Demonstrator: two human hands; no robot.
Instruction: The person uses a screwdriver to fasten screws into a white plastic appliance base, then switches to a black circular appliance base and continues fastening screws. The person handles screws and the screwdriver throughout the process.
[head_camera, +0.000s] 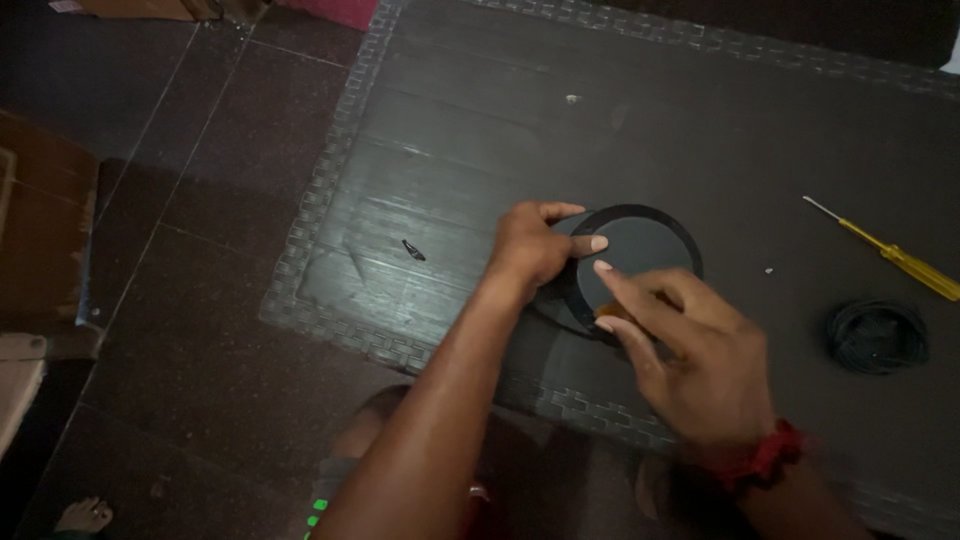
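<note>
Blk disc (640, 250), yel screwdriver (905, 262) (woven-edge dk table (480, 130)).

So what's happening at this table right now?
A person has both hands on a round black disc-shaped part lying on a dark table. The left hand grips its left edge, thumb resting on top. The right hand presses fingers on its near edge; something small and orange shows beneath them, unclear what. A yellow-handled screwdriver and a coil of black wire lie untouched to the right.

Matt, smooth grey round disc (640, 250); glossy yellow plastic-handled screwdriver (885, 250) at three o'clock; dark table (480, 130) with woven-textured border.
</note>
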